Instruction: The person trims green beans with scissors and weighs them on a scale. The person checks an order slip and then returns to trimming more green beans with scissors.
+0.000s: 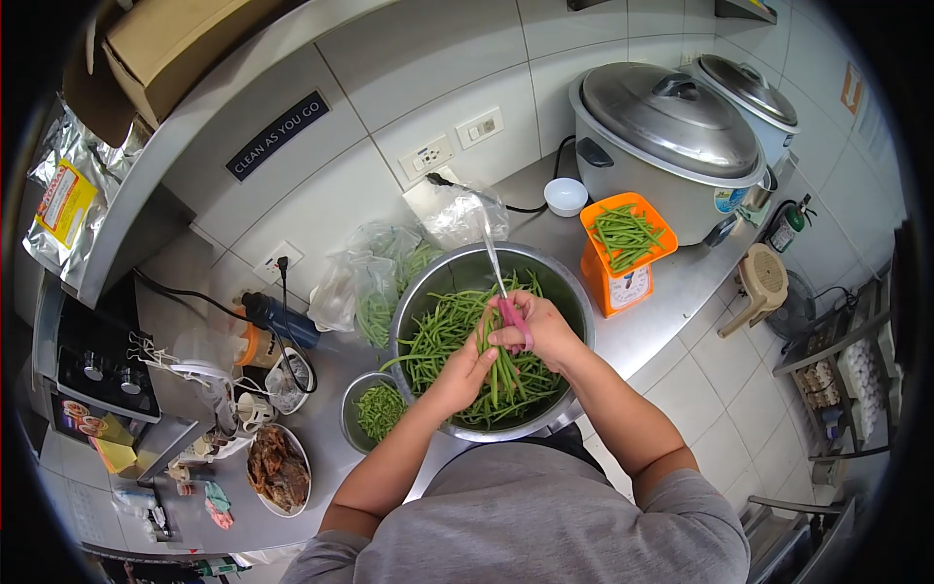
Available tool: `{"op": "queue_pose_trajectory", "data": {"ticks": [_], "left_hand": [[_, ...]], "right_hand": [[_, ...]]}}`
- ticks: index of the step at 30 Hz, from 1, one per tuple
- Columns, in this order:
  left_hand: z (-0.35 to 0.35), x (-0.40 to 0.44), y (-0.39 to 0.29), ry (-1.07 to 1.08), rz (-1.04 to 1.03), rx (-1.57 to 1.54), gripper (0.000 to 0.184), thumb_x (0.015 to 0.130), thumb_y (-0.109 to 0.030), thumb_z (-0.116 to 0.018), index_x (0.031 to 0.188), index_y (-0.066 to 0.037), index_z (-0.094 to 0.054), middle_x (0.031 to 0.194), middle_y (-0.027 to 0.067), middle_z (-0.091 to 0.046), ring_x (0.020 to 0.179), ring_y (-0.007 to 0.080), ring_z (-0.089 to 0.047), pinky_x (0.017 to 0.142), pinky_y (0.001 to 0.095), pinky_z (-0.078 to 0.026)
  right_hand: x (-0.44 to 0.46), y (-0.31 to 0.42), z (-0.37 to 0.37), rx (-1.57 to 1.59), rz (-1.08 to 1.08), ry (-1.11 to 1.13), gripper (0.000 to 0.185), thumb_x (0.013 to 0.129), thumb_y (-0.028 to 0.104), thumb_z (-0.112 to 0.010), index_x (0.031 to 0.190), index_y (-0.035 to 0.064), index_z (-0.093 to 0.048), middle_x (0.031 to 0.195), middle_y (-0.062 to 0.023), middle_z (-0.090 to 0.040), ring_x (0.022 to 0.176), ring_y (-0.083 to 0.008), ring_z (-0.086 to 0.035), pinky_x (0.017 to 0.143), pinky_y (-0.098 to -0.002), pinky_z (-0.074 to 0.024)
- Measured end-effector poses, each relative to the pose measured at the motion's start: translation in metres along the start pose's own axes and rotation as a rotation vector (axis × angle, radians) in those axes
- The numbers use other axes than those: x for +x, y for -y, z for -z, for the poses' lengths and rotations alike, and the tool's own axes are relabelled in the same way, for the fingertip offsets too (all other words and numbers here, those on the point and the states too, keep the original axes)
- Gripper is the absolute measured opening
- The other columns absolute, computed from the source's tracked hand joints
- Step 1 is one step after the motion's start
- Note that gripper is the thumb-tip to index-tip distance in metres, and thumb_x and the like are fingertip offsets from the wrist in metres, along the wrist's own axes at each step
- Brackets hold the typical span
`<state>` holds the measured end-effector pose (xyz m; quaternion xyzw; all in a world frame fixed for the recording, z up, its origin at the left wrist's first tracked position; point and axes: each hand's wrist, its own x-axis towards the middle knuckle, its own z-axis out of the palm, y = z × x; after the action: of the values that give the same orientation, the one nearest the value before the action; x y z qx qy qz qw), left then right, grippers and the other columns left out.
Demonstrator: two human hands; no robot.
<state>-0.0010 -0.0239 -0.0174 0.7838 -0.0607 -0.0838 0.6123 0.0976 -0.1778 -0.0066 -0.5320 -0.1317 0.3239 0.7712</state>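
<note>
Over a large steel bowl [582, 326] heaped with green beans [428, 331], both my hands work close together. My left hand [465, 372] is closed round a small bunch of green beans, their ends hanging down over the heap. In my right hand [545, 331] is a pair of scissors [493, 255] with pink handles, its long metal blades pointing away from me. A few fingers of the right hand also touch the bunch. At the lower left of the big bowl stands a smaller steel bowl [348, 428] holding short green bean pieces [379, 409].
An orange kitchen scale [623, 290] carries more beans, right of the bowl. Behind it are two large rice cookers [671, 127] and a small white bowl [565, 197]. Plastic bags [375, 282] lie behind the big bowl. Dark cooked food [277, 467] on a plate sits at left.
</note>
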Motion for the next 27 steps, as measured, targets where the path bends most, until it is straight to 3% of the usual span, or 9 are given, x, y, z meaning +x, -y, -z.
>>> {"op": "queue_pose_trajectory", "data": {"ticks": [7,10,12,16,18,19,20,22,27], "left_hand": [[-0.008,-0.002,-0.002,-0.044,0.006,-0.196,0.056,0.104,-0.023,-0.033,0.151,-0.011,-0.006,0.121,0.0124,-0.055,0.084,0.0191,-0.066,0.067,0.0281,-0.054],[-0.004,-0.003,-0.008,0.028,0.12,-0.053,0.049,0.104,-0.023,-0.033,0.147,-0.005,-0.018,0.102,0.0111,-0.064,0.077,0.019,-0.067,0.065,0.0285,-0.054],[-0.007,-0.004,-0.023,-0.009,0.225,0.291,0.045,0.102,-0.021,-0.037,0.142,-0.002,-0.029,0.087,0.0132,-0.067,0.071,0.022,-0.067,0.064,0.0331,-0.054],[-0.006,-0.003,-0.009,-0.011,0.172,0.717,0.049,0.098,-0.017,-0.045,0.142,-0.001,-0.029,0.089,0.0193,-0.066,0.075,0.031,-0.067,0.071,0.0396,-0.053],[0.002,-0.006,0.003,-0.01,0.061,0.808,0.057,0.094,-0.014,-0.051,0.144,-0.001,-0.026,0.098,0.0236,-0.064,0.087,0.0381,-0.064,0.079,0.0432,-0.05],[0.008,-0.007,0.015,-0.024,0.115,0.795,0.063,0.091,-0.015,-0.055,0.146,-0.003,-0.025,0.112,0.0261,-0.06,0.103,0.0389,-0.06,0.089,0.043,-0.046],[0.012,-0.012,0.011,-0.047,0.117,0.779,0.063,0.091,-0.015,-0.055,0.146,-0.003,-0.025,0.112,0.0261,-0.06,0.103,0.0389,-0.06,0.089,0.043,-0.046],[0.019,-0.022,-0.001,-0.306,-0.225,0.842,0.064,0.09,-0.017,-0.058,0.145,-0.005,-0.028,0.123,0.0277,-0.055,0.113,0.0371,-0.056,0.096,0.0413,-0.043],[0.017,-0.045,-0.083,-0.438,-0.244,0.491,0.053,0.091,-0.017,-0.059,0.139,-0.005,-0.04,0.122,0.0249,-0.057,0.114,0.0345,-0.056,0.096,0.0387,-0.043]], "right_hand": [[0.003,0.009,0.007,0.033,0.01,-0.054,0.05,0.066,0.0,-0.077,0.111,0.0028,-0.055,0.079,-0.0016,-0.057,0.06,-0.0098,-0.055,0.052,-0.022,-0.0424],[0.004,0.013,0.009,0.022,-0.013,-0.066,0.052,0.066,0.0,-0.078,0.112,0.0025,-0.054,0.081,-0.002,-0.056,0.061,-0.0108,-0.055,0.052,-0.0229,-0.0433],[0.002,0.016,0.006,-0.074,-0.049,-0.069,0.053,0.065,-0.002,-0.078,0.112,0.0019,-0.054,0.08,-0.0024,-0.056,0.06,-0.0113,-0.055,0.051,-0.0231,-0.0433],[0.006,0.013,0.009,-0.156,-0.041,-0.023,0.054,0.064,-0.004,-0.077,0.112,0.0021,-0.054,0.081,-0.0032,-0.057,0.06,-0.0109,-0.056,0.051,-0.0226,-0.0432],[0.008,0.019,0.011,-0.239,0.18,-0.116,0.054,0.064,-0.002,-0.077,0.114,-0.0004,-0.054,0.082,-0.0067,-0.062,0.064,-0.0106,-0.057,0.054,-0.0225,-0.0442],[0.01,0.026,0.018,-0.268,0.252,-0.184,0.054,0.064,-0.003,-0.076,0.113,-0.0003,-0.054,0.082,-0.0061,-0.062,0.068,-0.0109,-0.058,0.058,-0.0225,-0.0459],[0.006,0.044,0.016,-0.264,0.265,-0.245,0.053,0.065,-0.004,-0.076,0.113,0.0,-0.054,0.083,-0.0057,-0.062,0.068,-0.0109,-0.058,0.061,-0.0232,-0.0472],[0.001,0.065,0.013,-0.276,0.33,-0.261,0.053,0.065,-0.004,-0.076,0.113,0.0012,-0.054,0.083,-0.0052,-0.062,0.069,-0.0106,-0.059,0.06,-0.0227,-0.0471],[-0.025,0.068,-0.06,-0.313,0.328,-0.083,0.052,0.069,-0.004,-0.076,0.115,0.0026,-0.053,0.083,-0.0059,-0.063,0.067,-0.0077,-0.059,0.052,-0.0185,-0.0443]]}}
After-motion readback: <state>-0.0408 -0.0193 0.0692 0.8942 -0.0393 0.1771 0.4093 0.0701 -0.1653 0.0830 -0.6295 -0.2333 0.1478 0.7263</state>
